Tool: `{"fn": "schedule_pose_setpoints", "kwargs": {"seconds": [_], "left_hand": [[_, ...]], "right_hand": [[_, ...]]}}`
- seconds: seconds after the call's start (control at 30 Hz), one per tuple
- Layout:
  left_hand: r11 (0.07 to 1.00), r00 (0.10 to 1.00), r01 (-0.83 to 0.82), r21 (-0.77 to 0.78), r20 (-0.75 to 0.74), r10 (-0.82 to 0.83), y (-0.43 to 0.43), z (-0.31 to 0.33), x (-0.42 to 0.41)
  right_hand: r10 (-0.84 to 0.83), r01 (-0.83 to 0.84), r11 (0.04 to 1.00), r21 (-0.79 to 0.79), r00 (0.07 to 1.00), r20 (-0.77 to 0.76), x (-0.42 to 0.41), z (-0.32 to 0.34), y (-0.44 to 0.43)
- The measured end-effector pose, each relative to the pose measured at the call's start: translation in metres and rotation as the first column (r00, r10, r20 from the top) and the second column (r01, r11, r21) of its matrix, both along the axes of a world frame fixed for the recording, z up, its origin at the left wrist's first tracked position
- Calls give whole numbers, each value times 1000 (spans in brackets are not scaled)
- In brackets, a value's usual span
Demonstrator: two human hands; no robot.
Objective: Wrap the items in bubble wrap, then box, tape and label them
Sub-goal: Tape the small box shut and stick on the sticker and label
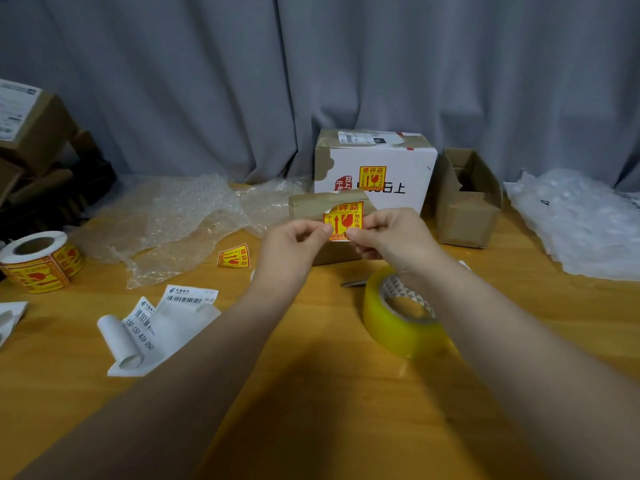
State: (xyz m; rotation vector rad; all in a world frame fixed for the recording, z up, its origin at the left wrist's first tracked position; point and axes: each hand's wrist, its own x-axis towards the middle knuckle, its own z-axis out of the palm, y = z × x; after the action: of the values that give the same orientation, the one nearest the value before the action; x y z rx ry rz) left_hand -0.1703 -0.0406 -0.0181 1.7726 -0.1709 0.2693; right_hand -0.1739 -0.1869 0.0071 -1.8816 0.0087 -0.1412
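A yellow and red fragile sticker [343, 218] on its white backing is held up between both hands. My left hand [294, 244] pinches its lower left edge. My right hand [388, 233] pinches its lower right corner. Right behind the sticker lies a small brown cardboard box [311, 206] on the wooden table [311, 375]. A roll of clear yellowish tape [398, 317] lies under my right forearm. A roll of fragile stickers [40, 259] stands at the left. Shipping labels [166, 317] lie at the front left.
A white box [381, 164] bearing a fragile sticker stands behind, with an open brown box [465, 199] to its right. Bubble wrap [180, 216] spreads left of centre, a white sheet [581, 223] at the right. One loose sticker [233, 256] lies on the table. Boxes [31, 133] are stacked far left.
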Motion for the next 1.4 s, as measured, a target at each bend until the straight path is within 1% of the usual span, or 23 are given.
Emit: {"fn": "schedule_pose_setpoints", "kwargs": {"seconds": [0.03,0.1,0.17,0.2,0.27,0.33,0.4,0.5,0.6,0.7,0.73,0.8,0.87,0.9,0.93,0.97,1.0,1.03,1.07,1.1,1.13,1.27,1.4], "left_hand": [[989,998,-53,135,33,49,0,0,5],[912,981,-187,365,127,150,1,-1,16],[864,972,-234,446,121,200,7,-3,28],[866,981,-191,462,72,179,10,-6,34],[884,994,-39,466,-71,81,16,-12,47],[911,992,69,407,-125,-19,19,-19,57],[933,995,64,355,-93,-33,20,-20,63],[935,997,-27,353,-55,50,22,-12,69],[867,994,-104,488,14,112,27,1,70],[802,996,-83,592,58,60,34,4,62],[784,996,-77,616,78,37,35,1,59],[707,992,-107,699,125,27,38,-7,55],[652,982,-175,738,177,64,35,-11,47],[678,973,-210,705,219,73,32,-10,41],[747,963,-220,628,262,64,28,-6,32],[840,958,-183,510,283,37,22,-2,23],[919,966,-93,383,259,-10,16,4,13],[967,979,29,253,188,-79,9,8,5],[982,984,143,123,85,-154,4,11,-2],[978,978,209,16,-10,-209,0,12,-7],[973,971,226,-43,-65,-229,-3,11,-10],[960,960,239,-147,-109,-256,-7,9,-16],[960,961,240,-143,-103,-256,-9,10,-20]], "right_hand": [[-26,27,996,-81,1000,17,6,-1,-2],[-98,111,968,-223,993,67,19,-4,-7],[-156,174,950,-261,984,87,28,-5,-13],[-163,174,954,-244,984,67,31,-6,-17],[-130,124,975,-187,991,-24,34,-8,-21],[-63,54,994,-90,992,-107,36,-12,-20],[-2,4,1000,16,989,-150,38,-11,-16],[11,3,996,91,988,-157,39,2,-13],[-3,23,993,114,986,-167,38,13,-15],[-47,73,991,114,975,-219,31,11,-14],[-95,126,980,153,976,-196,28,9,-14],[-187,212,937,279,976,-114,18,7,-12],[-206,223,876,428,975,-86,6,4,-8],[-190,216,849,482,976,-102,0,1,-3],[-170,210,828,519,978,-125,-4,-2,1],[-153,207,815,541,978,-144,-8,-5,5],[-145,207,810,549,977,-155,-10,-8,9],[-142,206,807,554,977,-157,-12,-10,12],[-139,201,804,559,979,-152,-15,-11,14],[-137,198,799,568,979,-148,-17,-11,15],[-135,194,796,573,980,-144,-18,-11,15],[-106,150,802,579,988,-109,-25,-13,15],[-89,118,784,610,993,-78,-31,-13,17]]}}
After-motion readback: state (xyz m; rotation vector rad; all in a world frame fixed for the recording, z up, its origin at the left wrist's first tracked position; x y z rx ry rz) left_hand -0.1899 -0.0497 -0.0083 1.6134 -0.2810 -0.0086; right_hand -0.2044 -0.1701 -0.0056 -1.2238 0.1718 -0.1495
